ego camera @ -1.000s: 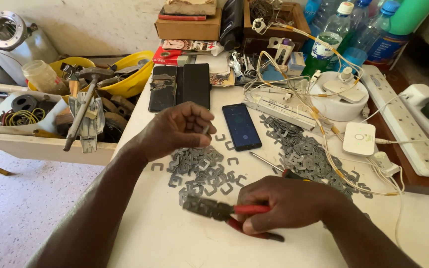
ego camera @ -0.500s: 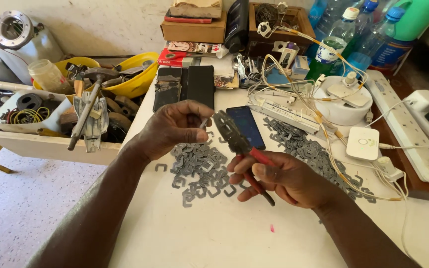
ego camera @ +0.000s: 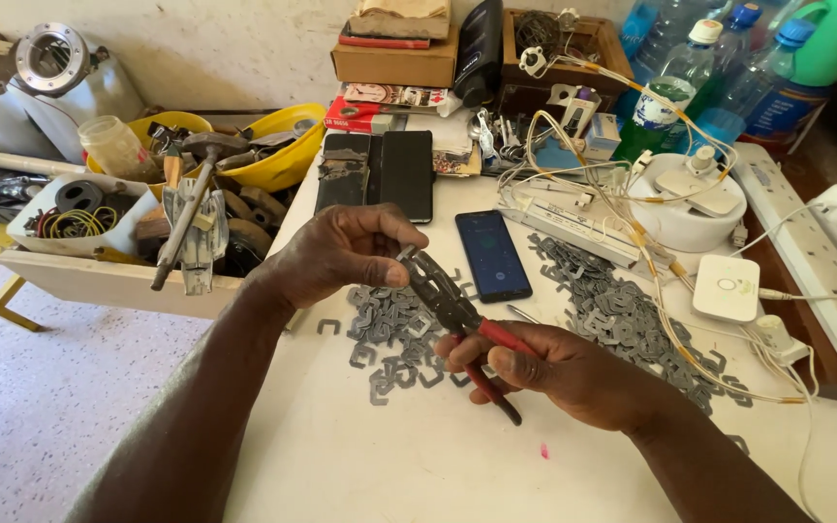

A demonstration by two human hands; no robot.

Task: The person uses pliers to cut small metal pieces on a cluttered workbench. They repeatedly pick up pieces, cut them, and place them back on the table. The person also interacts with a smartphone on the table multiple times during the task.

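Head view, nearest first: the right hand [ego camera: 554, 373] has its grip wrapped around the red handles of a pair of pliers [ego camera: 457, 320], held tilted above the white worktop [ego camera: 389, 465]. Just beyond, the left hand [ego camera: 341, 254] pinches its fingertips together at the pliers' dark nose; whatever small piece sits between them is too small to make out. Under both hands lies a heap of grey metal clips [ego camera: 394, 334], with a second heap [ego camera: 622, 315] to the right. Farther back rest a dark phone [ego camera: 493, 256], tangled wires and a yellow bowl [ego camera: 273, 155] of tools.
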